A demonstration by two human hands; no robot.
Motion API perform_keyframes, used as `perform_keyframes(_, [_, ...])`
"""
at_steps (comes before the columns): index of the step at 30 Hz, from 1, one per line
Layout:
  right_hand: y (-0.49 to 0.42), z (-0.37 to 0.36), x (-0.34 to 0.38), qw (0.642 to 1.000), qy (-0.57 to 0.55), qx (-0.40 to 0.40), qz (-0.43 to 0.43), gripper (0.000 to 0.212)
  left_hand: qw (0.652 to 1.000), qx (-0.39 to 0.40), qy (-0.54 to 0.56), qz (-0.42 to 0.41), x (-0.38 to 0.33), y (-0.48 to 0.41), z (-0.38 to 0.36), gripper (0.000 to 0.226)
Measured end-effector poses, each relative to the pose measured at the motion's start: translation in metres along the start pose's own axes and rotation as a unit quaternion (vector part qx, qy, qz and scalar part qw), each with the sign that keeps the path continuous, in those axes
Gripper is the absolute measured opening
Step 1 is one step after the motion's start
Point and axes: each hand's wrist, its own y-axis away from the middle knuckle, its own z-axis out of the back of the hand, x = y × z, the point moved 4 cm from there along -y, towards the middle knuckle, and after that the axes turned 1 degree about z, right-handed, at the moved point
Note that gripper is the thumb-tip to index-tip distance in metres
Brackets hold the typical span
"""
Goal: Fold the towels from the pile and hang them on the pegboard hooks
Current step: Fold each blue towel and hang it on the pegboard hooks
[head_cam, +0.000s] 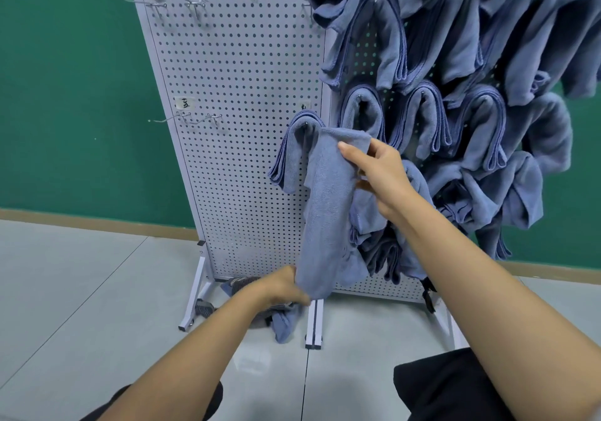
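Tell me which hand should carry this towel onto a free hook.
Probably right. The right hand pinches the towel at its top, level with the bare hooks; the left hand holds the bottom end, low near the floor.

The person is wearing black clothing, which is showing at the bottom edge as plain matte fabric over the right leg [455, 388] and as a narrower dark strip over the left leg [214, 404]. Both forearms are showing bare, uncovered all the way down to the left hand [283, 285] and right hand [380, 173].
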Motion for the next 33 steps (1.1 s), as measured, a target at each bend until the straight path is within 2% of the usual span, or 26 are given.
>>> perform_keyframes(2, [-0.003, 0.003, 0.004, 0.999, 0.031, -0.013, 0.006, 0.023, 0.994, -0.011, -0.094, 0.048, 0.02, -0.008, 0.008, 0.032])
perform_keyframes(3, [-0.005, 0.004, 0.004, 0.999, 0.05, -0.016, 0.004, 0.023, 0.989, -0.055, -0.125, 0.062, 0.023, -0.009, 0.017, 0.035])
perform_keyframes(5, [-0.006, 0.003, 0.0, 0.996, 0.089, -0.02, -0.014, 0.018, 0.978, -0.188, -0.058, 0.069, 0.016, -0.001, 0.039, 0.035])
perform_keyframes(7, [-0.004, -0.003, -0.005, 0.991, 0.126, -0.023, -0.031, 0.02, 0.951, -0.302, 0.062, 0.008, -0.003, 0.016, 0.055, 0.026])
perform_keyframes(8, [-0.003, -0.007, -0.008, 0.989, 0.141, -0.026, -0.037, 0.02, 0.938, -0.33, 0.099, -0.031, -0.014, 0.024, 0.058, 0.023])
perform_keyframes(10, [0.001, -0.019, -0.012, 0.986, 0.159, -0.025, -0.047, 0.023, 0.931, -0.325, 0.142, -0.091, -0.037, 0.037, 0.052, 0.032])
perform_keyframes(13, [0.004, -0.04, -0.015, 0.988, 0.143, -0.01, -0.057, 0.028, 0.932, -0.307, 0.154, -0.116, -0.05, 0.037, 0.035, 0.059])
perform_keyframes(16, [0.004, -0.056, -0.005, 0.996, 0.071, -0.008, -0.054, 0.029, 0.913, -0.368, 0.134, -0.111, -0.042, 0.029, 0.038, 0.07])
perform_keyframes(18, [0.004, -0.057, 0.003, 0.998, 0.0, -0.011, -0.056, 0.025, 0.902, -0.406, 0.109, -0.098, -0.034, 0.027, 0.05, 0.055])
perform_keyframes(21, [0.003, -0.04, 0.006, 0.992, -0.091, -0.021, -0.079, 0.018, 0.884, -0.443, 0.104, -0.11, -0.026, 0.035, 0.076, 0.021])
perform_keyframes(23, [0.003, -0.025, -0.007, 0.984, -0.126, -0.029, -0.122, 0.014, 0.868, -0.466, 0.115, -0.13, -0.026, 0.045, 0.096, 0.011])
perform_keyframes(25, [0.007, -0.015, -0.03, 0.977, -0.102, -0.018, -0.185, 0.019, 0.858, -0.479, 0.117, -0.143, -0.029, 0.056, 0.114, 0.009])
perform_keyframes(27, [0.01, -0.01, -0.056, 0.977, 0.017, 0.012, -0.213, 0.027, 0.86, -0.481, 0.104, -0.138, -0.033, 0.062, 0.128, 0.008])
perform_keyframes(30, [0.003, -0.019, -0.064, 0.971, 0.209, 0.029, -0.111, 0.028, 0.866, -0.486, 0.061, -0.099, -0.038, 0.065, 0.145, 0.008])
perform_keyframes(33, [-0.002, -0.052, -0.037, 0.967, 0.236, 0.097, 0.018, 0.045, 0.871, -0.484, 0.031, -0.079, -0.048, 0.067, 0.158, 0.01])
